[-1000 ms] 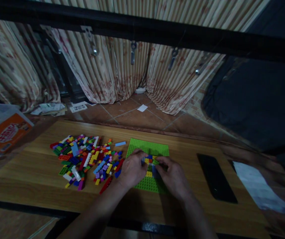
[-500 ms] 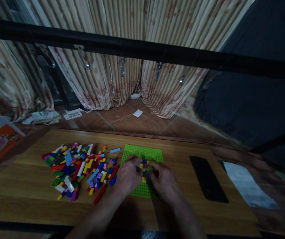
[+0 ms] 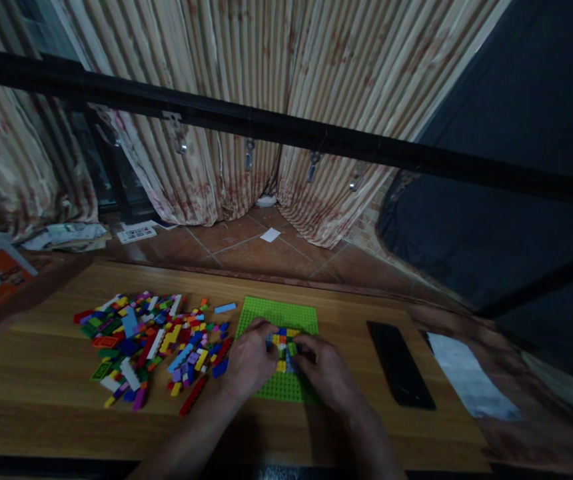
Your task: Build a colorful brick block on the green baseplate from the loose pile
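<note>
Table (image 3: 41, 340), right hand (image 3: 325, 367) half-curled against bricks (image 3: 282, 340)

Head view, forward and downward.

1. A wood-grained counter (image 3: 31, 420) is carrying the things.
2. Multicoloured bricks (image 3: 156, 345) are lying loose on its left.
3. A green baseplate (image 3: 276, 311) is resting mid-counter.
4. A flat black slab (image 3: 400, 365) is lying further right.
</note>
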A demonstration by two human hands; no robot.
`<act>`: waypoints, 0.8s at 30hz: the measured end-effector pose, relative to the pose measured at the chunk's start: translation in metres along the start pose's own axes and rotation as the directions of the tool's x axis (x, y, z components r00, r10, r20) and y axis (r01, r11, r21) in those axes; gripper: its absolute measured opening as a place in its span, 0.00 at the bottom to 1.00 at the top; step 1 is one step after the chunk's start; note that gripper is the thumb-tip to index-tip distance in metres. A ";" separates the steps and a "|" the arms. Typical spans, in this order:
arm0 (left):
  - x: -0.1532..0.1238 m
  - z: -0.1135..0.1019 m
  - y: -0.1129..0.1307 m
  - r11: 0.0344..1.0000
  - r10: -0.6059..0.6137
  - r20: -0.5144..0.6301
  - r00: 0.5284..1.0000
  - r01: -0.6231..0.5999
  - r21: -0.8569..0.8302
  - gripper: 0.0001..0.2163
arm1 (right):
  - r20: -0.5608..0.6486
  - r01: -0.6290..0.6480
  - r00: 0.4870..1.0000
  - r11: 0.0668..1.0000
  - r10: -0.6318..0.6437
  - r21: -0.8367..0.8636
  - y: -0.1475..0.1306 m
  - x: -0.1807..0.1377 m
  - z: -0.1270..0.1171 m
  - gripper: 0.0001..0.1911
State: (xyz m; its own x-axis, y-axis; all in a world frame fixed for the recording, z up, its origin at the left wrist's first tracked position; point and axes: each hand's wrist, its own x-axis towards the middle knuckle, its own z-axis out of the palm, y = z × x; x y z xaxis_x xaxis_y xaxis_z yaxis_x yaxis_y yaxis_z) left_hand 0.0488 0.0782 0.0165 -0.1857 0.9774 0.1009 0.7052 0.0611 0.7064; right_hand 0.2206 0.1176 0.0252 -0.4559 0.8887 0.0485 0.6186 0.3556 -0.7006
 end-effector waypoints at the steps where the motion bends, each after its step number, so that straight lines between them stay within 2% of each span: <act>1: 0.000 0.000 0.000 1.000 0.005 -0.003 1.000 -0.005 -0.009 0.14 | 0.001 0.000 1.000 1.000 0.000 -0.003 0.000 0.000 0.000 0.14; 11: 0.005 -0.010 -0.008 0.992 0.044 0.106 0.993 -0.031 -0.119 0.15 | 0.014 -0.065 0.998 0.991 0.063 0.117 -0.002 0.002 0.005 0.12; 24: 0.006 -0.013 -0.006 0.992 0.040 0.130 0.991 -0.024 -0.126 0.16 | 0.054 -0.028 0.998 0.997 0.024 0.072 0.000 0.006 0.010 0.11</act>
State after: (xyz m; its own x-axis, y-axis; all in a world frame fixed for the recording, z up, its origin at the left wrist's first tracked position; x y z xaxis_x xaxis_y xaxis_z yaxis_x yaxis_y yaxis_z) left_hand 0.0342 0.0814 0.0221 -0.0671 0.9970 0.0375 0.6174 0.0120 0.7865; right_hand 0.2112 0.1200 0.0183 -0.4751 0.8799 -0.0072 0.5837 0.3090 -0.7509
